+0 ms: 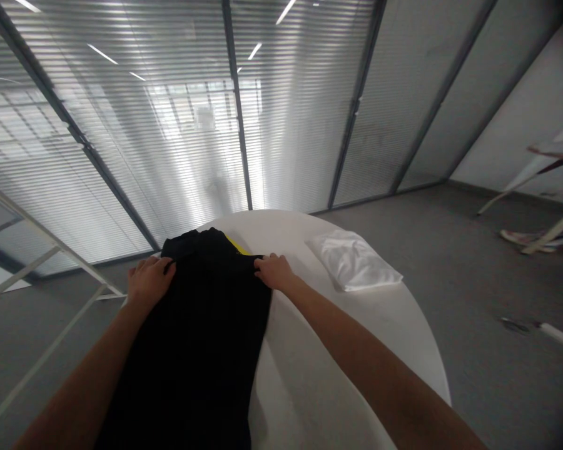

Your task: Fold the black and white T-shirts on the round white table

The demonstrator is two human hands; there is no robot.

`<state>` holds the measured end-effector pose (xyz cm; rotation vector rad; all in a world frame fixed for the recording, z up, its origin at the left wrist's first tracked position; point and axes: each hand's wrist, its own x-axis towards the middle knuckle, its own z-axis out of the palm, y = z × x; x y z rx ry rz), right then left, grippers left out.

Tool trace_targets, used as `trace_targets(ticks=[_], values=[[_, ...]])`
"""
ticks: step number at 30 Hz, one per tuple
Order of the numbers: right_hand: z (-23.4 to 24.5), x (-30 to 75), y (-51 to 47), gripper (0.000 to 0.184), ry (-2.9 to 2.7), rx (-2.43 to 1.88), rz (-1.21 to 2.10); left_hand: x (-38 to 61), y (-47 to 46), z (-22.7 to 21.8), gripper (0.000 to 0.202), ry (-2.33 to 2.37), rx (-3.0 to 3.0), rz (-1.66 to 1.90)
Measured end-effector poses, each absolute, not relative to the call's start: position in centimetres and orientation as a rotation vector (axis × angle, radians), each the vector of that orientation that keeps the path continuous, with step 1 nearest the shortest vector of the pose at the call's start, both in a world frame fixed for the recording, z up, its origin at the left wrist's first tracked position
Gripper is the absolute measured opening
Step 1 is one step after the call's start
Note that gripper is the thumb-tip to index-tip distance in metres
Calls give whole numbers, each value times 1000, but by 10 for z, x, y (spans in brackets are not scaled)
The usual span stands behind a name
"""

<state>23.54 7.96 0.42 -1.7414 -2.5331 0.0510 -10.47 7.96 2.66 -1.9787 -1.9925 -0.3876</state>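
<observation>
Evidently both hands are on the black garment [197, 337], which lies lengthwise over the left part of the white bench [276, 226], its near part running out of view at the bottom. The left hand [149, 280] has its grip closed on the garment's far left edge; the right hand [276, 271] pinches the far right corner in a narrow grip, just beside a yellow strip [237, 245]. Right of that hand, well apart from the garment, lies a folded white cloth [356, 259].
</observation>
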Motion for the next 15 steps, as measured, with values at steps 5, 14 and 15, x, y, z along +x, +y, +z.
trace_targets(ticks=[5,14,15], values=[[14,250,89,25,-2553,-1653,132,-85,69,51,27,-1638,-1908,-957],[103,344,97,16,-1430,-1109,839,-58,19,125,19,-1651,-1686,-1516],[121,356,89,17,-1364,-1033,902,-54,12,135,23,-1666,-1666,-1582]])
